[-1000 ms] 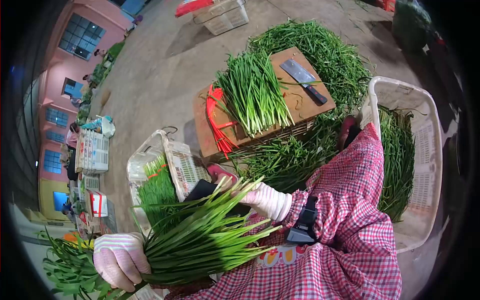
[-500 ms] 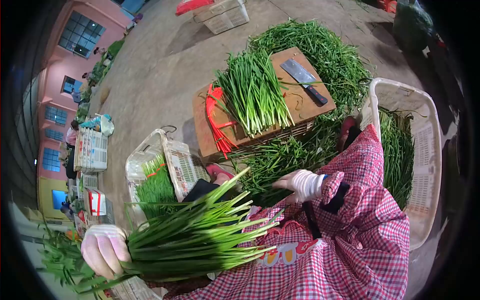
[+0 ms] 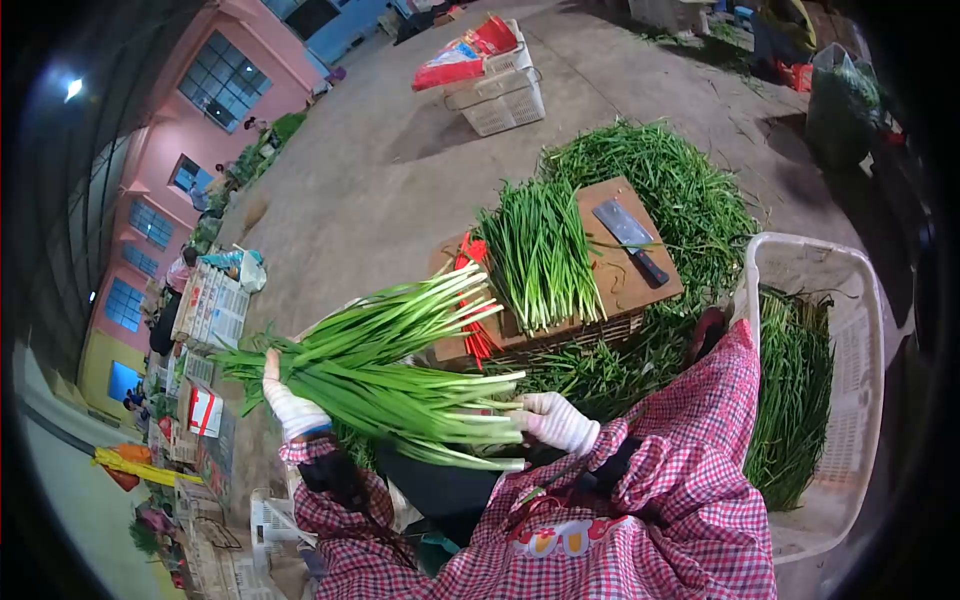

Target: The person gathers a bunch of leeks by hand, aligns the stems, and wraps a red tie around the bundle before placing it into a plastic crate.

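The leaves are green, the smock red-checked.

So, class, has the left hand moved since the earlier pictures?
Yes: the left hand has moved up the view, closer to the brown board.

Left grip and right grip apart

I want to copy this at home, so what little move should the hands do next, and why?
Perhaps the right hand should gather the pale stem ends together: the green bunch at the left hand fans into two clumps with uneven ends, and the right hand is right beside the lower ones.
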A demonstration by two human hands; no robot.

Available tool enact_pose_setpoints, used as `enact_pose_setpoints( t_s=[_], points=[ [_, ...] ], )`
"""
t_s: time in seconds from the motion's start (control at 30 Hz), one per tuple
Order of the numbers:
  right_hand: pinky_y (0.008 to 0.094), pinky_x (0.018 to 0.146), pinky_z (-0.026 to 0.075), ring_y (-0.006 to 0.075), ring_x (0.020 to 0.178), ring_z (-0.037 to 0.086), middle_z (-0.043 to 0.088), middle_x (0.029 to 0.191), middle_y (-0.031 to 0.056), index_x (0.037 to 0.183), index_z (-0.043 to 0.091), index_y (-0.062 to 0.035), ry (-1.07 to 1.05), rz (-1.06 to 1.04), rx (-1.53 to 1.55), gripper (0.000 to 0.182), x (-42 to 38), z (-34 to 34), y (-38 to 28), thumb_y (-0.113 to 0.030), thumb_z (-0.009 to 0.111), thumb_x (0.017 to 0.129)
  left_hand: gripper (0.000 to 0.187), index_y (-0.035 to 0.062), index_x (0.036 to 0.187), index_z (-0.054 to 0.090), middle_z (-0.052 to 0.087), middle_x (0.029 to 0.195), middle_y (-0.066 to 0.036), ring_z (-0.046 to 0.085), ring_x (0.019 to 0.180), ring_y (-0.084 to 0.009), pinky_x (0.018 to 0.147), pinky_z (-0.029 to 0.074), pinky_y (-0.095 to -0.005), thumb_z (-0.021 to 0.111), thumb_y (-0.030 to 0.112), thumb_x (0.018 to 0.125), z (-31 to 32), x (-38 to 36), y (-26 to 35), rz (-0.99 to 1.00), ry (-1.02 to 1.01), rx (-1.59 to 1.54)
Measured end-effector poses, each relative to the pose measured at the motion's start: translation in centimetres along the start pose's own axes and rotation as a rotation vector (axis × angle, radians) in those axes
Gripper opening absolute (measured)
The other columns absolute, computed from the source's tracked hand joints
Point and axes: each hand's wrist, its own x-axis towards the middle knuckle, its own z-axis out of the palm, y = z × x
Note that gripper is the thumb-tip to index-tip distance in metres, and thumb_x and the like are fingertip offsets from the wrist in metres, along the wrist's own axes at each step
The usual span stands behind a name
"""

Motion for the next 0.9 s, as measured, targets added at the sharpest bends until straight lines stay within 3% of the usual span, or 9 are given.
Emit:
enact_pose_setpoints(
  t_s=[0.13,0.27,0.3,0.43,0.53,0.67,0.73,0.8,0.9],
  points=[
    [0.0216,0.055,0.043,0.0064,0.059,0.052,0.059,0.067,-0.0015,0.091,0.064,-0.0038,0.023,0.096,-0.106,0.019,-3.0,-4.5,-0.4,-0.022,0.057,0.094,0.049,0.0024,0.110,0.061,0.064,0.110,-0.015,0.060,0.097,-0.0305,0.090,0.047,-0.0449,0.048,0.046,0.090,-2.8,2.5,-0.9,0.072,0.080,0.106],
    [0.0291,0.061,0.049,0.0118,0.063,0.058,0.062,0.068,0.0026,0.094,0.065,-0.0034,0.109,-0.055,-0.692,0.019,-5.4,-6.7,-3.3,-0.021,0.060,0.091,0.054,0.0009,0.112,0.060,0.063,0.112,-0.016,0.060,0.098,-0.0320,0.088,0.048,-0.0458,0.048,0.048,0.090,-2.5,1.7,-1.5,-0.037,0.117,0.017],
    [0.0293,0.065,0.051,0.0134,0.067,0.061,0.064,0.070,0.0035,0.098,0.065,-0.0044,0.146,-0.054,-0.859,0.015,-5.2,-7.2,-3.6,-0.016,0.060,0.090,0.044,0.0045,0.107,0.062,0.065,0.106,-0.011,0.061,0.092,-0.0286,0.085,0.049,-0.0438,0.058,0.043,0.086,-0.9,0.4,-1.7,-0.005,0.114,0.006],
    [0.0299,0.080,0.050,0.0191,0.089,0.064,0.065,0.101,0.0123,0.115,0.059,-0.0025,0.232,-0.383,-0.611,0.031,-4.2,-5.7,-5.7,-0.009,0.061,0.085,0.041,0.0044,0.105,0.063,0.065,0.103,-0.012,0.062,0.088,-0.0277,0.081,0.051,-0.0427,0.053,0.041,0.090,-0.1,-0.8,-1.7,0.001,0.045,0.021],
    [0.0337,0.079,0.051,0.0273,0.089,0.064,0.064,0.095,0.0132,0.109,0.062,-0.0056,0.320,-0.723,-0.994,0.030,-2.6,-3.1,-9.0,-0.013,0.067,0.081,0.039,0.0041,0.104,0.062,0.066,0.098,-0.012,0.063,0.086,-0.0274,0.079,0.052,-0.0421,0.051,0.040,0.091,1.0,-1.6,-1.3,0.015,-0.008,0.013],
    [0.0486,0.099,0.038,0.0352,0.119,0.048,0.052,0.124,0.0152,0.123,0.053,-0.0095,0.449,-1.035,-1.436,0.062,0.2,1.0,-11.7,-0.026,0.076,0.068,0.029,0.0071,0.095,0.060,0.066,0.089,-0.013,0.063,0.081,-0.0273,0.076,0.053,-0.0422,0.054,0.036,0.091,4.8,-3.8,-0.9,0.043,-0.024,-0.039],
    [0.0548,0.103,0.031,0.0376,0.127,0.039,0.045,0.133,0.0158,0.129,0.048,-0.0095,0.481,-0.933,-1.413,0.073,2.8,1.7,-11.6,-0.031,0.078,0.066,0.023,0.0088,0.092,0.060,0.065,0.084,-0.011,0.061,0.085,-0.0270,0.080,0.050,-0.0418,0.054,0.031,0.090,6.2,-4.8,-0.7,0.049,-0.088,-0.044],
    [0.0428,0.094,0.044,0.0347,0.110,0.055,0.059,0.117,0.0159,0.126,0.052,-0.0074,0.291,-0.630,-1.191,0.065,5.0,1.0,-9.9,-0.033,0.075,0.071,0.022,0.0082,0.092,0.061,0.066,0.084,-0.012,0.062,0.084,-0.0281,0.079,0.051,-0.0417,0.054,0.029,0.090,6.1,-4.5,-0.5,0.036,-0.185,-0.054],
    [0.0358,0.080,0.051,0.0287,0.088,0.065,0.067,0.096,0.0119,0.112,0.062,-0.0065,0.118,-0.653,-1.048,0.040,4.4,1.3,-5.9,-0.027,0.071,0.078,0.022,0.0069,0.095,0.061,0.066,0.087,-0.012,0.063,0.083,-0.0283,0.074,0.053,-0.0425,0.054,0.027,0.090,6.7,-4.3,0.0,0.039,-0.193,-0.035]
  ],
)
